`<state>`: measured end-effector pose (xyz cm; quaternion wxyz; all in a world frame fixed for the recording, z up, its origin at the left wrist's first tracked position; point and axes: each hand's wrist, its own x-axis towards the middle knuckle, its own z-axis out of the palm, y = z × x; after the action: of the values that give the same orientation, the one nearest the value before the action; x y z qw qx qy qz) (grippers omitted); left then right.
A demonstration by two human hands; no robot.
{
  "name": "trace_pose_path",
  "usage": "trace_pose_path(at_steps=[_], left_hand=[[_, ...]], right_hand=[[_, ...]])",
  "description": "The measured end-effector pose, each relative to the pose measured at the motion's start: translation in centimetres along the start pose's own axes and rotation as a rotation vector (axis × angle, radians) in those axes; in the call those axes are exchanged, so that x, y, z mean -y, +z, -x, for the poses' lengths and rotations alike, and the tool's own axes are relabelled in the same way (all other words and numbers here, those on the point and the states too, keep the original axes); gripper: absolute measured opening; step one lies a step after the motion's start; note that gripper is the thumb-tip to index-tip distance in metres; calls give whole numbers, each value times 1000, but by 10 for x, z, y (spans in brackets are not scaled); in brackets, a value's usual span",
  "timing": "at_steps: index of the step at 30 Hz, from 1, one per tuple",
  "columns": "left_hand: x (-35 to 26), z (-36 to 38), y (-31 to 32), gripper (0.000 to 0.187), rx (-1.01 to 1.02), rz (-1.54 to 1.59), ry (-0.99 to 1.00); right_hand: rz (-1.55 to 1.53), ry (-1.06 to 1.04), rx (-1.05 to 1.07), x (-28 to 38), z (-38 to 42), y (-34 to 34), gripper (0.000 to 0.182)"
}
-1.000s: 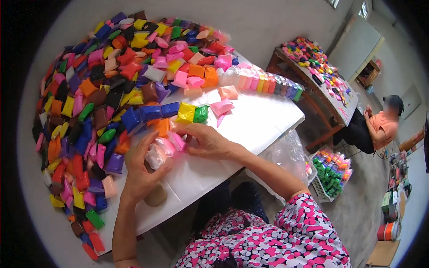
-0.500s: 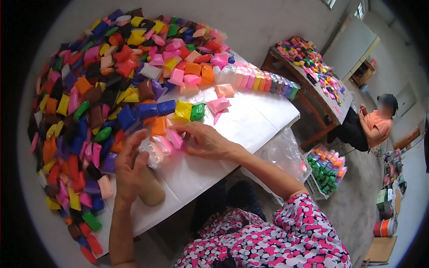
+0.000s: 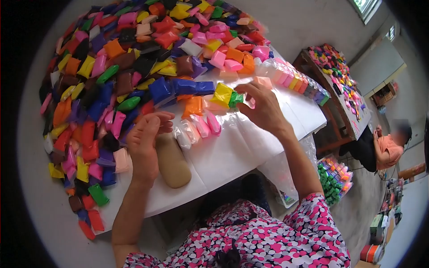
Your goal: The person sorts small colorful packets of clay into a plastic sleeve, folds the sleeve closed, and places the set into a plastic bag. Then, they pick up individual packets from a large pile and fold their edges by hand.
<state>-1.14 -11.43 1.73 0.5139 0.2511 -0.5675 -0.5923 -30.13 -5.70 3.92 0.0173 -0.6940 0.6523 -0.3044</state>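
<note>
My left hand [image 3: 145, 143] hovers with nothing seen in it at the near left, thumb and fingers extended and apart. Under its fingertips lies a smooth tan rounded block [image 3: 173, 161]. A short row of small packets, whitish, peach and pink [image 3: 212, 123], rests on the white-covered table to its right. My right hand [image 3: 264, 109] reaches over a green packet [image 3: 235, 99], its thumb and fingers spread around a pink packet [image 3: 252, 102] that they partly hide. Beside the green one are a yellow packet [image 3: 221, 95], blue packets [image 3: 184, 85] and an orange packet [image 3: 193, 106].
A large heap of colourful packets [image 3: 125, 85] covers the table's left and back. A clear-wrapped row of packets [image 3: 297, 81] lies at the far right. Beyond are a second table [image 3: 326, 107], a seated person [image 3: 386, 149] and a container of packed packets [image 3: 333, 181].
My right hand has left the pink packets of the short row and moved right, past the green packet. My left hand has come away from the row. The view has shifted too.
</note>
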Motion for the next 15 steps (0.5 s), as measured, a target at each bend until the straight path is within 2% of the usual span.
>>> trace_pose_path(at_steps=[1,5,9,12,13,15], left_hand=[[0,0,1,25,-12,-20,19],[-3,-1,-1,22,-42,4,39],[-7,1,2,20,-40,-118,105],[-10,0,4,19,-59,-144,113],[-12,1,4,19,-65,-147,107],[-10,0,5,18,-63,-176,141]], right_hand=[[138,-111,16,-4,-7,2,47],[289,-182,81,1,-23,31,56],[359,-150,60,-9,-31,41,49],[252,-226,-200,-12,-26,36,44],[150,-264,-270,-13,-24,30,37],[-354,90,-199,1,-8,19,31]])
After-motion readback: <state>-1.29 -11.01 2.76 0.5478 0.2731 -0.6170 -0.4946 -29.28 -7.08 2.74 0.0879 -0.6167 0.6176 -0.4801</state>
